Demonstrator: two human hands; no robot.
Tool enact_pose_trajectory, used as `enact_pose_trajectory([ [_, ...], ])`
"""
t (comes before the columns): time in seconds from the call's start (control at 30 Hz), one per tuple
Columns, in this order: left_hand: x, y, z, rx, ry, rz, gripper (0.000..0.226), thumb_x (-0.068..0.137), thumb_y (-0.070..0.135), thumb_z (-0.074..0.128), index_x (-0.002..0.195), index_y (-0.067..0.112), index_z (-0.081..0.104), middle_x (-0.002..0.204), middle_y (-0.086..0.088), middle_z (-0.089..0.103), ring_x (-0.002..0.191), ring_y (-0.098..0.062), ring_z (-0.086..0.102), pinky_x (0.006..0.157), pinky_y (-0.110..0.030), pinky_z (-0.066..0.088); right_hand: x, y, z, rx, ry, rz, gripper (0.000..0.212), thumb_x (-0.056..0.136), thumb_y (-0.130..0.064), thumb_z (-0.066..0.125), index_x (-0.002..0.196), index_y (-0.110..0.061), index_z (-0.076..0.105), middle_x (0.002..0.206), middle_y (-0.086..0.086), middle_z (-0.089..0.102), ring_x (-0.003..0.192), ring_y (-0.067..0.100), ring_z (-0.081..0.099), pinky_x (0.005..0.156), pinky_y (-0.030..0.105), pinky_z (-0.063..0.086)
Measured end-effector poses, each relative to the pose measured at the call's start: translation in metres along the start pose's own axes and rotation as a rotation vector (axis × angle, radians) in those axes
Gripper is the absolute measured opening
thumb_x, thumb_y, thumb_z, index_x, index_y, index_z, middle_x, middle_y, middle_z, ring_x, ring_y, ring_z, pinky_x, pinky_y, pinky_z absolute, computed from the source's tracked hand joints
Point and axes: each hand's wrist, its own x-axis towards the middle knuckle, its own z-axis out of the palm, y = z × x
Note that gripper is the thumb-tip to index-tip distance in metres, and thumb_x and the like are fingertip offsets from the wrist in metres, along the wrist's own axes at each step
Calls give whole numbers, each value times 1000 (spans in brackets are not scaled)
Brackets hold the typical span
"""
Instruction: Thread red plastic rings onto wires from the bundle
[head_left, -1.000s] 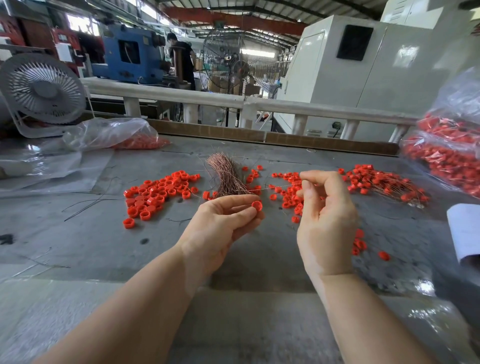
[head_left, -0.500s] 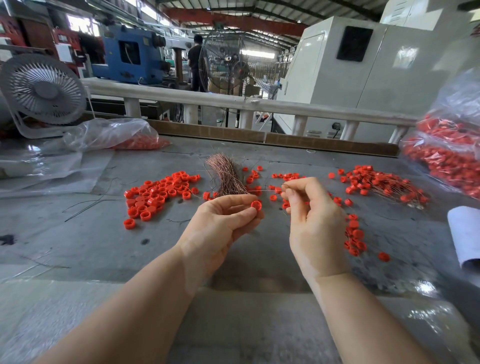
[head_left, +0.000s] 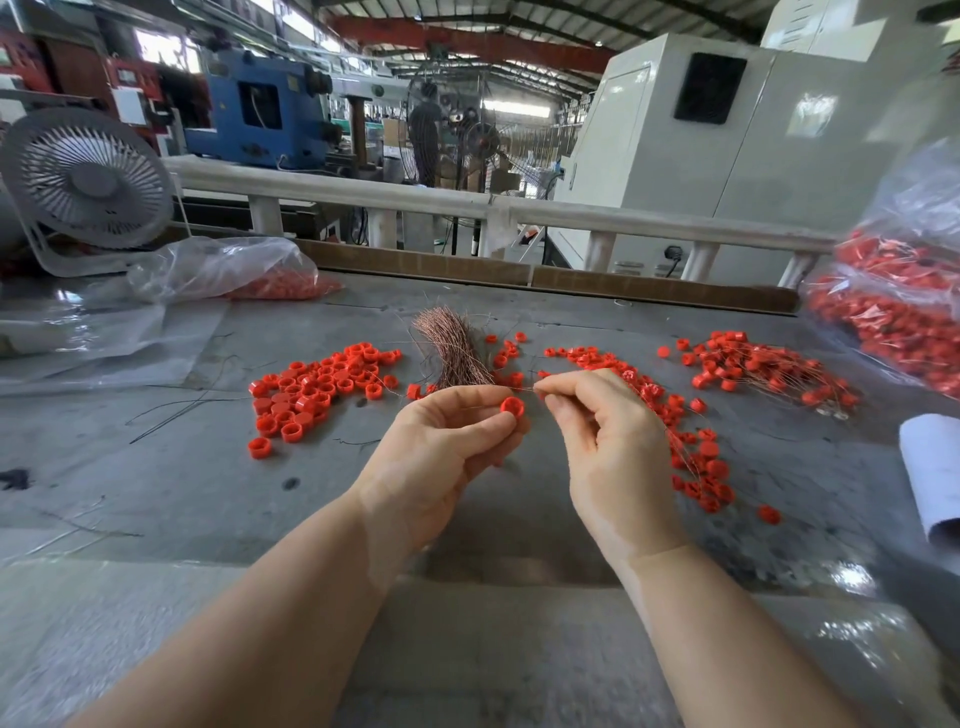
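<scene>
One red ring (head_left: 511, 405) sits pinched between the thumb and forefinger of the left hand (head_left: 441, 452), held up over the grey table (head_left: 182, 483), its open side facing us. Just beside it, the right hand (head_left: 610, 447) has a narrow grip on a single thin wire (head_left: 524, 389), thumb and forefinger closed on it, the wire's tip reaching toward the ring; whether it has entered the hole is too fine to tell.

Behind the hands lies one bundle of copper-coloured wires (head_left: 457, 348), fanned at the far end. To its left is a pile of loose red rings (head_left: 317, 387), several dozen, too many and too overlapped to count exactly. To the right, a second scatter of rings (head_left: 696, 462) trails down past the right hand, and farther right a heap of rings already on wires (head_left: 763, 371) spreads out.

Two clear plastic bags hold more red pieces: one at the far left (head_left: 234, 270), one at the right edge (head_left: 893, 301). One white desk fan (head_left: 85, 182) stands at the far left, and a white paper roll (head_left: 932, 473) pokes in from the right. Beyond a white railing (head_left: 571, 213) stand a blue machine (head_left: 260, 119) and a pale cabinet (head_left: 727, 130). No writing anywhere is legible.
</scene>
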Motion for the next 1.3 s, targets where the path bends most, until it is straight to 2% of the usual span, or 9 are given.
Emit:
enact_pose_trajectory([
  [0.2, 0, 0, 0, -43, -4, -14, 17, 78, -12, 56, 83, 2, 63, 68, -6, 69, 64, -12, 69, 62, -18, 56, 5, 3, -7, 31, 272, 102, 12, 90, -3, 55, 90, -4, 67, 86, 5, 65, 81, 17, 60, 76, 14, 43],
  [0.43, -1, 0, -2, -24, 8, -10, 17, 77, -12, 57, 83, 3, 63, 69, -6, 68, 63, -12, 68, 63, -19, 56, 6, 2, -10, 23, 389, 25, 13, 89, 2, 52, 91, 2, 65, 103, 5, 57, 100, 25, 59, 90, 31, 48],
  [0.53, 0, -2, -2, 95, 36, 17, 17, 78, -11, 60, 82, 5, 63, 64, -3, 67, 57, -10, 64, 61, -18, 56, 5, 2, -7, -49, 242, 12, 10, 86, 3, 57, 87, 0, 67, 91, 7, 61, 88, 21, 59, 82, 21, 44],
  [0.67, 3, -6, -5, 329, 117, 87, 18, 78, -7, 66, 79, 10, 64, 64, -2, 64, 60, -14, 59, 64, -21, 55, 1, 0, 0, -136, -69, 52, 9, 82, 0, 64, 84, -5, 71, 83, 5, 65, 82, 24, 60, 74, 32, 47],
  [0.8, 3, -10, -8, 713, 156, 215, 20, 75, 0, 73, 77, 18, 66, 71, 0, 65, 62, -10, 60, 63, -16, 51, -2, 3, 1, -202, -236, 145, 12, 85, -5, 63, 89, -9, 73, 87, 4, 65, 85, 23, 59, 75, 33, 45],
  [0.93, 4, -13, -10, 1049, 176, 293, 20, 76, 6, 72, 83, 23, 66, 86, 2, 66, 72, -12, 62, 76, -22, 50, -6, 10, 5, -321, -436, 210, 31, 90, -2, 50, 109, -16, 69, 109, 0, 65, 104, 19, 56, 86, 23, 37],
  [1.03, 5, -16, -10, 1154, 174, 344, 20, 79, 9, 69, 94, 22, 67, 98, 6, 54, 75, -2, 56, 74, -10, 42, -8, 12, 6, -347, -479, 251, 41, 88, 2, 45, 116, -21, 65, 117, -5, 62, 111, 15, 53, 88, 18, 33],
  [1.13, 6, -18, -11, 1197, 188, 373, 20, 80, 12, 69, 97, 22, 68, 99, 8, 47, 88, -8, 55, 79, -13, 39, -8, 12, 7, -364, -456, 238, 39, 87, 2, 46, 110, -21, 66, 112, -4, 60, 105, 18, 55, 85, 25, 40],
  [1.3, 7, -18, -14, 1238, 208, 385, 15, 82, 16, 68, 95, 24, 67, 96, 10, 46, 86, -7, 53, 72, -10, 33, -8, 11, 5, -368, -373, 212, 25, 88, -2, 50, 95, -17, 68, 99, -2, 60, 92, 20, 56, 71, 28, 41],
])
